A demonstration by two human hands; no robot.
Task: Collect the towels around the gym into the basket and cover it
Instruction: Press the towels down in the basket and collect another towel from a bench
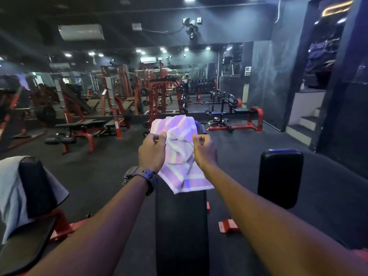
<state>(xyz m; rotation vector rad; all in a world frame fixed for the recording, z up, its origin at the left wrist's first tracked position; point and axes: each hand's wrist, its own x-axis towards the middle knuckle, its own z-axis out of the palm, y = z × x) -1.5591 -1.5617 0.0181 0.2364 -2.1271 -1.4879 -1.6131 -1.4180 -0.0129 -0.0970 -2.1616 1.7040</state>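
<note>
A pink-and-white striped towel (179, 154) lies crumpled along the far half of a black padded bench (181, 226), its near corner hanging a little over the bench's right edge. The left hand (152, 154) pinches the towel's left side between thumb and curled fingers, and the right hand (204, 151) is closed the same way on its right side; both forearms reach in from the bottom of the view. A dark wristwatch (148, 179) sits on the left wrist.

To the left, a second towel, pale blue-grey (12, 194), is draped over the black back pad of a red-framed seat (37, 188), hanging down its left side. To the right of the bench stands a separate upright black pad (280, 176), well apart from the striped towel. A red foot bracket (229, 226) rests on the dark rubber floor between that pad and the bench.

Beyond the bench's far end the floor is open, then come a red-and-black flat bench (79, 130) at left, a low red-framed machine (237, 118) at right, and red racks with weight plates (163, 96) against what seems to be a mirrored wall. A wall fan (191, 28) hangs high on the back wall. Steps (304, 126) rise at far right.
</note>
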